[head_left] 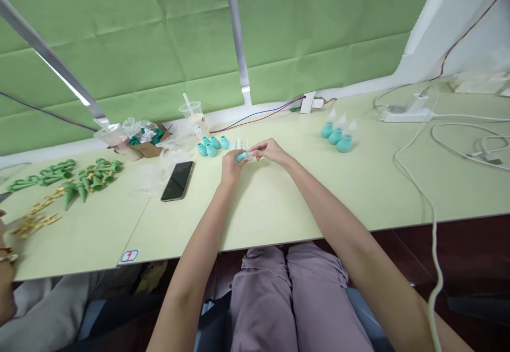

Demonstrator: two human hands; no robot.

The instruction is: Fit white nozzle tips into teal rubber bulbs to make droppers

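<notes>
Nearest lie the person's mauve trousers (269,293), below the near edge of the pale table (274,203). At the far left of the near side, part of a co-worker's arm (6,275) shows. A small numbered label (129,256) sits on the table's near edge, left of the person. Farther in on the left lie yellow pieces (36,225), and beyond them green cone-shaped pieces (70,193) in loose clusters. A dark-screened phone (178,181) rests to their right, a clear plastic bag (149,177) just beside it.

Around the middle of the table, the left hand (232,166) has its fingers curled around a turquoise bulb (241,156), which lies tilted on its side, its end toward the right hand (271,152). There the right thumb and fingertips pinch a small clear part at the bulb's end; whether it is seated cannot be told. Just beyond the hands stand clear nozzles (239,144) in a row, with loose turquoise bulbs (211,150) to their left. Well to the right, three nozzle-topped bulbs (335,137) stand upright.

Farther back are a cardboard box (148,151), a cup with a straw (198,122) and, far right, a power strip (406,114).
</notes>
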